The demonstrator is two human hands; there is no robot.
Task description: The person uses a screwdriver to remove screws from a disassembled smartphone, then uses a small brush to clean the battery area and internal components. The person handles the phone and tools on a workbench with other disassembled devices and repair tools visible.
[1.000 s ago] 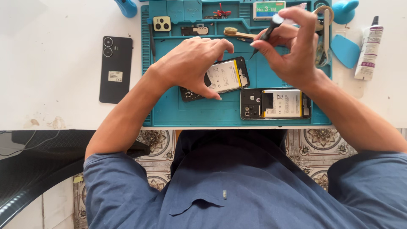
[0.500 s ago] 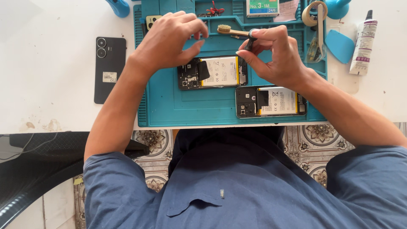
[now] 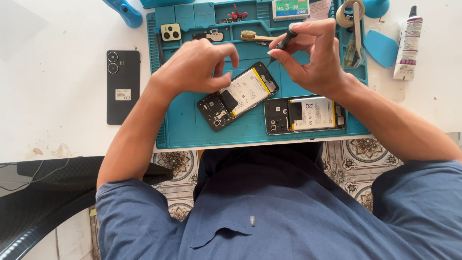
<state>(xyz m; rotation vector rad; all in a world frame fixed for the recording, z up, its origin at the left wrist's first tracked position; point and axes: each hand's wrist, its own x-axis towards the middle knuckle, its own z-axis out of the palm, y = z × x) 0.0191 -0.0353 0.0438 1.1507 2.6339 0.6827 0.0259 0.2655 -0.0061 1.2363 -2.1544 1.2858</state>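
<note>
Right now my right hand (image 3: 315, 58) pinches a black screwdriver (image 3: 284, 42), tip down over the tilted open phone (image 3: 239, 96) near the middle of the blue mat (image 3: 183, 125). My left hand (image 3: 195, 67) rests on that phone's upper side, fingers curled loosely. A second open phone (image 3: 304, 114) lies flat at the mat's near edge. The mat's far-edge compartments hold a camera cover (image 3: 171, 32), a small board (image 3: 209, 35) and a brush (image 3: 255, 36).

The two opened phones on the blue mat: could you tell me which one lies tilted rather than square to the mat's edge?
The tilted phone under the left hand. It lies at a diagonal, while the other opened phone, below the right hand, sits parallel to the mat's front edge.
</note>
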